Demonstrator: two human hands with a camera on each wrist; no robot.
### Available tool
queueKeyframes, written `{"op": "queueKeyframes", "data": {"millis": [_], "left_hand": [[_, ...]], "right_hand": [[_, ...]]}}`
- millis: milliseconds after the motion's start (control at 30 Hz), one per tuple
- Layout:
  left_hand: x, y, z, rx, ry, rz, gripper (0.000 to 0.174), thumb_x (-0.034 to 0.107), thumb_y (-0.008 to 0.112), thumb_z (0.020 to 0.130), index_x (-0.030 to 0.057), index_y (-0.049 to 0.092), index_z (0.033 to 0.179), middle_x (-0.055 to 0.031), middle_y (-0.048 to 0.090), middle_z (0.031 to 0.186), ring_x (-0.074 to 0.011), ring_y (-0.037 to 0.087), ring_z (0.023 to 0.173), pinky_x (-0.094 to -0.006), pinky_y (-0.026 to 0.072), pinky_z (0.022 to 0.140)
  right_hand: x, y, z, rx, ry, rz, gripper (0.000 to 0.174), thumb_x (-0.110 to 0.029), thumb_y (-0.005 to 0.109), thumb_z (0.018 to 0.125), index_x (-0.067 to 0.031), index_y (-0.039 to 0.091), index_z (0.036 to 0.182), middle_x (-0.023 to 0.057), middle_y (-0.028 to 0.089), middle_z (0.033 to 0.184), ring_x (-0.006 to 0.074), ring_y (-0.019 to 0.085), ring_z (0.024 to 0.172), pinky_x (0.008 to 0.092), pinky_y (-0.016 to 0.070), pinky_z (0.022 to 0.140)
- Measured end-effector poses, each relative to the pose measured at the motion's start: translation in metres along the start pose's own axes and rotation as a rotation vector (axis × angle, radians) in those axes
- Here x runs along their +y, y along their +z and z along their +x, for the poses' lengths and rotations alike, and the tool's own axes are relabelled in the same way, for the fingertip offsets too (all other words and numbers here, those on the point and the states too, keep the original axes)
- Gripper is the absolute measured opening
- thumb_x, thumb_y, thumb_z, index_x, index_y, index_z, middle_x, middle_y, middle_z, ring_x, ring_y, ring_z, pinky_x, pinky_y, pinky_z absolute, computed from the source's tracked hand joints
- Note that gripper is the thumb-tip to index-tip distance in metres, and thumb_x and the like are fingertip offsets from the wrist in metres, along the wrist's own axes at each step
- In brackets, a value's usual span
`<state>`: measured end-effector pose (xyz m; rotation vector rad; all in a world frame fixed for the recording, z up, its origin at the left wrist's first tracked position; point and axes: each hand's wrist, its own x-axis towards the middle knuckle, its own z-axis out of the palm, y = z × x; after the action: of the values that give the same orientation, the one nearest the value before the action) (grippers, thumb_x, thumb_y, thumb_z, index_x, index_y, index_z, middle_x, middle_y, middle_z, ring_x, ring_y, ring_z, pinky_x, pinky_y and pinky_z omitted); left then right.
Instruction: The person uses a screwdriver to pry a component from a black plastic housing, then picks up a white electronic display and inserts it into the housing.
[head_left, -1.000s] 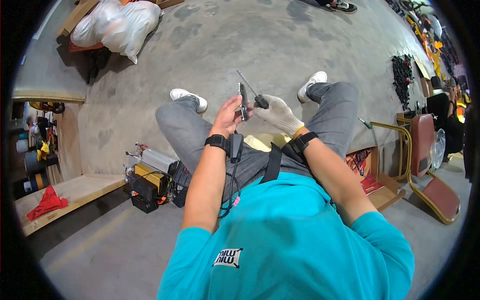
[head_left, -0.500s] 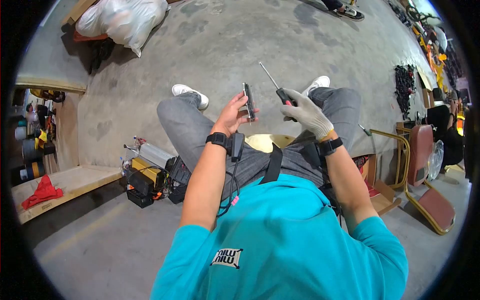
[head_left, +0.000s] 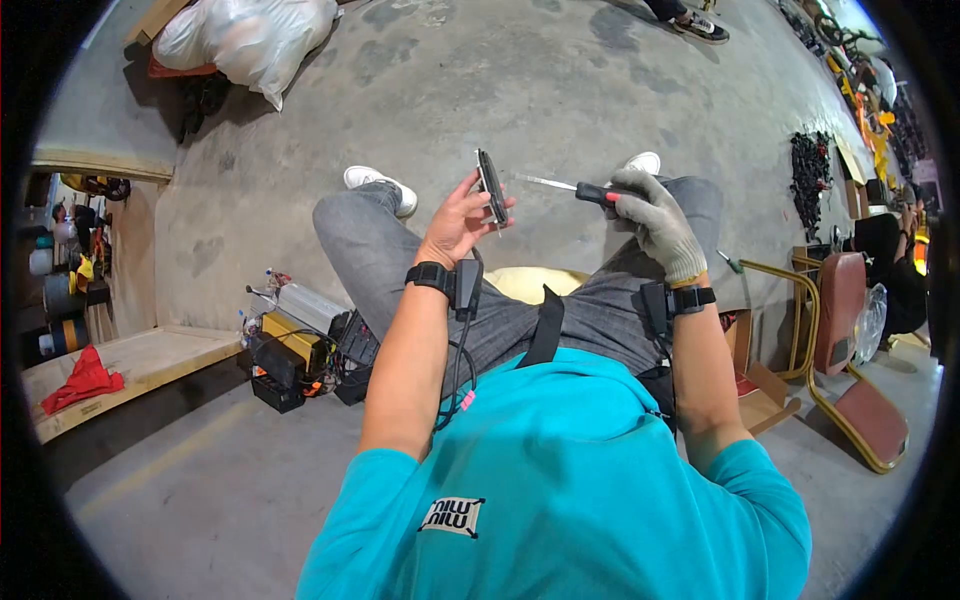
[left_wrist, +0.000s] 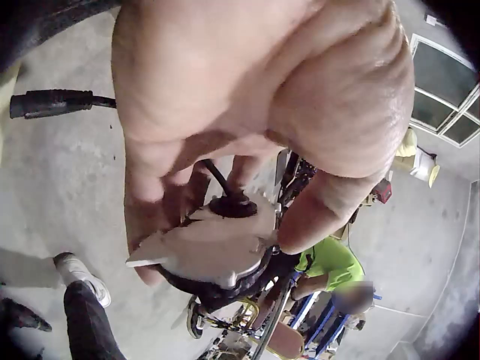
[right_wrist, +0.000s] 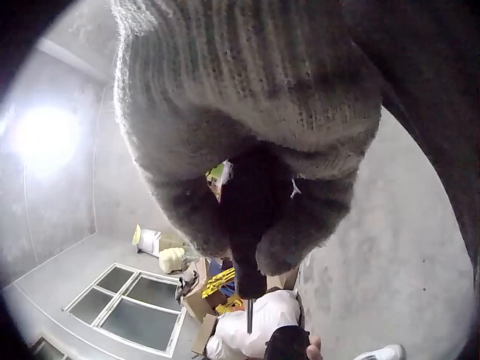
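My bare left hand [head_left: 452,230] grips a flat part [head_left: 491,186] that stands on edge, its dark side facing right. In the left wrist view this part has a pale grey-white back [left_wrist: 206,247], a black rim and a black cable grommet [left_wrist: 233,206]; its exact kind does not show. A black cable connector [left_wrist: 51,103] sticks out beyond the hand. My right hand [head_left: 655,222], in a pale knitted glove, holds a screwdriver [head_left: 592,193] by its black and red handle. Its metal shaft points left toward the part, with a gap between tip and part.
Electrical gear with a yellow box [head_left: 295,340] stands by my left thigh. A low wooden ledge [head_left: 150,372] bears a red cloth [head_left: 82,380]. On the right are a chair [head_left: 843,310] and an open cardboard box [head_left: 768,395]. White bags [head_left: 250,45] lie at the far left.
My right hand has drawn away to the right with the screwdriver, whose shaft has swung from pointing up and forward to pointing left. The left hand has tilted the part slightly.
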<state>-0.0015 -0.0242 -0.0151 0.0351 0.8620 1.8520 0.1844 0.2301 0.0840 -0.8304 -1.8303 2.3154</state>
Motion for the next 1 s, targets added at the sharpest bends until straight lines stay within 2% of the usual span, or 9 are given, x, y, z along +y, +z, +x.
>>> {"op": "queueKeyframes", "data": {"millis": [133,200,367,433,500,600,700,867,1000], "left_hand": [[-0.003,0.001,-0.001,0.016,0.053,0.081,0.071,0.013,0.061,0.096,0.0108,0.02,0.154,-0.0143,0.051,0.137,-0.0326,0.055,0.125,-0.0526,0.0513,0.099],[-0.003,0.003,-0.001,0.011,0.062,0.081,0.076,0.011,0.063,0.095,0.0103,0.017,0.155,-0.0124,0.052,0.134,-0.0313,0.057,0.122,-0.0518,0.0529,0.096],[-0.003,0.004,0.0,-0.039,0.085,0.099,0.082,0.009,0.067,0.092,0.0099,0.016,0.156,-0.0106,0.054,0.13,-0.0298,0.058,0.12,-0.0511,0.0544,0.094],[-0.001,0.004,-0.001,-0.046,0.048,0.133,0.084,0.011,0.067,0.092,0.0123,0.012,0.157,-0.0131,0.049,0.142,-0.0329,0.053,0.128,-0.0537,0.0503,0.1],[-0.001,0.006,-0.001,-0.036,0.041,0.134,0.085,0.011,0.067,0.092,0.0119,0.012,0.156,-0.0134,0.049,0.141,-0.0335,0.053,0.128,-0.0539,0.0504,0.1],[0.0,0.009,-0.003,-0.024,0.025,0.139,0.087,0.009,0.067,0.09,0.011,0.01,0.156,-0.0146,0.049,0.141,-0.0347,0.055,0.127,-0.054,0.0511,0.1],[0.0,0.01,-0.004,-0.016,0.015,0.15,0.087,0.008,0.066,0.089,0.0101,0.01,0.156,-0.0163,0.049,0.14,-0.0354,0.056,0.125,-0.0537,0.0522,0.098],[0.001,0.012,-0.003,-0.002,0.01,0.164,0.088,0.007,0.066,0.088,0.0098,0.011,0.156,-0.0178,0.048,0.141,-0.0357,0.056,0.125,-0.0532,0.0533,0.097],[0.001,0.014,-0.005,0.014,0.018,0.152,0.085,0.006,0.067,0.086,0.0099,0.017,0.154,-0.0151,0.05,0.137,-0.0343,0.057,0.123,-0.0516,0.0546,0.094]], "right_hand": [[0.006,-0.005,0.005,0.024,0.015,0.069,0.033,-0.015,0.064,0.092,0.0017,0.055,0.119,0.0085,0.06,0.1,0.0124,0.061,0.079,0.0231,0.0506,0.063],[0.008,-0.002,0.006,0.084,0.019,0.091,0.019,-0.018,0.058,0.097,-0.004,0.056,0.11,0.0057,0.062,0.088,0.0078,0.056,0.071,0.0194,0.0465,0.06],[0.008,0.001,0.008,0.112,0.035,0.112,0.021,-0.022,0.057,0.099,-0.0039,0.056,0.109,0.0054,0.061,0.088,0.0068,0.053,0.069,0.0185,0.044,0.057],[0.009,-0.001,0.009,0.12,0.042,0.136,0.022,-0.024,0.057,0.099,-0.0038,0.056,0.109,0.0054,0.06,0.088,0.0066,0.053,0.069,0.0181,0.0432,0.056],[0.012,-0.003,0.011,0.081,0.069,0.194,0.032,-0.022,0.062,0.097,0.0016,0.054,0.117,0.0057,0.056,0.094,0.0093,0.054,0.072,0.0217,0.0458,0.059],[0.015,-0.002,0.013,0.068,0.077,0.198,0.033,-0.023,0.062,0.097,0.0022,0.054,0.117,0.0059,0.056,0.094,0.0097,0.054,0.071,0.0224,0.0461,0.06],[0.013,0.003,0.012,0.094,0.055,0.142,0.024,-0.025,0.058,0.099,-0.003,0.055,0.108,0.0051,0.056,0.086,0.0075,0.052,0.068,0.0186,0.0422,0.054],[0.016,0.001,0.013,0.099,0.07,0.133,0.026,-0.026,0.059,0.099,-0.0033,0.055,0.11,0.0054,0.056,0.087,0.0076,0.052,0.068,0.0186,0.043,0.054],[0.015,0.001,0.013,0.105,0.078,0.107,0.028,-0.028,0.059,0.099,-0.0033,0.055,0.111,0.0055,0.056,0.088,0.0075,0.053,0.068,0.0182,0.0435,0.054]]}}
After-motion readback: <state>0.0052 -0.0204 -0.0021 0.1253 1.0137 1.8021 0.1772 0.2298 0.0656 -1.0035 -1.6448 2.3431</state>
